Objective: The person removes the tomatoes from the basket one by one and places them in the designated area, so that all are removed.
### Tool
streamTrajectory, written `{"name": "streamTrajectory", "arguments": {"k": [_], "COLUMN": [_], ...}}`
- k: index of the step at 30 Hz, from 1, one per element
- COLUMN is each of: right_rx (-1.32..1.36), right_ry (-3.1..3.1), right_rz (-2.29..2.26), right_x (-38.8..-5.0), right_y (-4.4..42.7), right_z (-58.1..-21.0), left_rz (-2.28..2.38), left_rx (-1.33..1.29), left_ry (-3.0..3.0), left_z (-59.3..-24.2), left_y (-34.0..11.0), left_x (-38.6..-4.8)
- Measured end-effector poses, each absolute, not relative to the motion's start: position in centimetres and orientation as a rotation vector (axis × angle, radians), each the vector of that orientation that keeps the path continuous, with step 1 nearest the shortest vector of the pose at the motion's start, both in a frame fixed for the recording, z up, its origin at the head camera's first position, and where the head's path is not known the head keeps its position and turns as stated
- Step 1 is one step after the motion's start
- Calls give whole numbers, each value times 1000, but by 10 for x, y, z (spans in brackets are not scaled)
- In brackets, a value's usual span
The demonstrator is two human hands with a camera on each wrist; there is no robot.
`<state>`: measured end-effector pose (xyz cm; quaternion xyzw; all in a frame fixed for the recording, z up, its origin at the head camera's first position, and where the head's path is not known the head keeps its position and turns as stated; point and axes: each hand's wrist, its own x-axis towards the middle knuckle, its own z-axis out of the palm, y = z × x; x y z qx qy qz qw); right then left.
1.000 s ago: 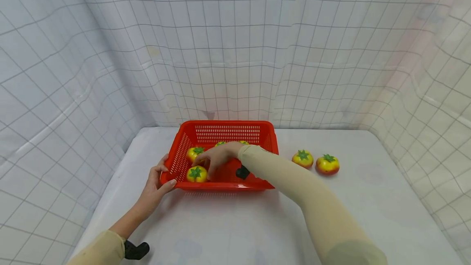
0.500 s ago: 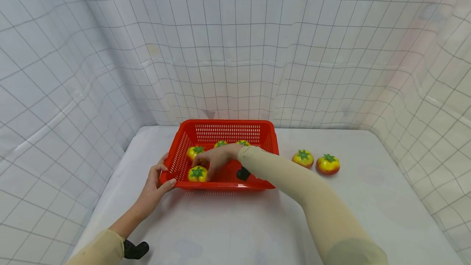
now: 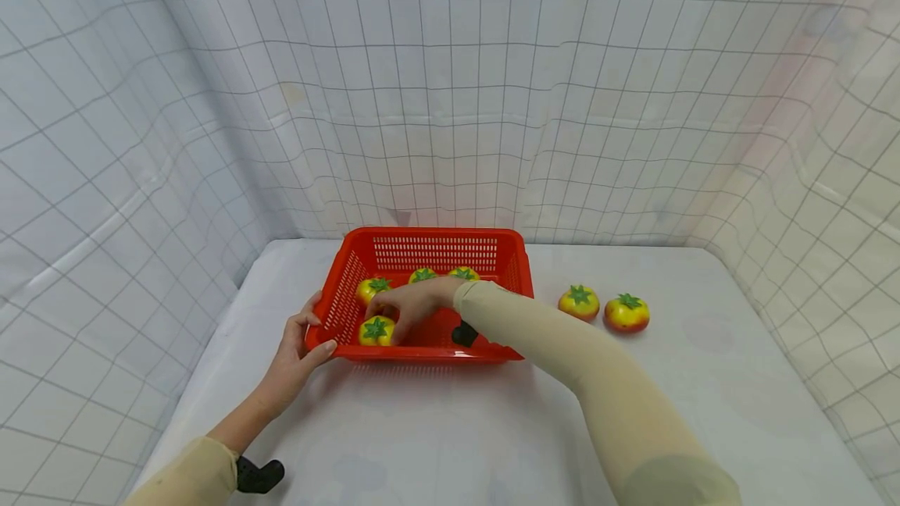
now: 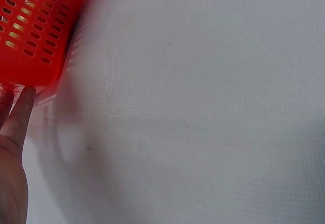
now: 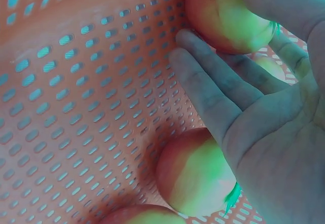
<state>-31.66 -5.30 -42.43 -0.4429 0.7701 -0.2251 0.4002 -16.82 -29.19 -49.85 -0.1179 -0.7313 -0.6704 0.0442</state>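
Head view: my left hand (image 3: 294,350) grips the red basket (image 3: 422,353) at its near-left corner, thumb over the front rim. My right hand (image 3: 415,307) is inside, thumb and fingers round the front-left tomato (image 3: 376,331), which sits cap up in that corner. The back-left tomato (image 3: 370,290) is just beyond; the back-middle tomato (image 3: 422,275) and back-right tomato (image 3: 464,273) are toward the far wall. On the white surface (image 3: 436,428), right of the basket, the left loose tomato (image 3: 578,303) and right loose tomato (image 3: 626,313) sit just beside each other. Step in hand, I'd judge: handling the front-left tomato; setting or lifting, can't tell. My right sleeve (image 3: 562,342) crosses over the basket's right end, so I'd carry that elbow high; a bump could skew the basket.

Left wrist: fingertips (image 4: 29,93) meet the basket's lower edge. Thumb not clear, pressure can't tell. I'd brace the corner without squeezing; the perforated plastic probably flexes.

Right wrist: thumb on one side of the held tomato, fingers on the other, outer two fairly straight. How firm, can't tell. Two other tomatoes show lower down, one close to the little finger. Best to pinch low on the sides, off the green cap, and part the fingers only slightly so the neighbours don't get nudged.
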Motion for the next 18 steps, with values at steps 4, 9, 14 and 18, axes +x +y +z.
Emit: {"name": "streamTrajectory", "arguments": {"k": [4, 9, 14, 18], "right_rx": [-1146, -1121, -1105, -1119], "right_ry": [1964, 1984, 1981, 1965], "right_rz": [-527, -474, -455, -468], "right_x": [-319, -322, -319, -317], "right_y": [-51, -48, -49, -49], "right_z": [-425, -425, -425, -424], "left_rz": [-2083, -2083, -2094, -2093], "left_rx": [-388, -386, -382, -379], "left_ry": [-2202, -2195, -2189, -2195], "left_z": [-499, -499, -499, -499], "left_y": [-292, -292, -292, -292], "left_x": [-169, -168, -168, -168]}}
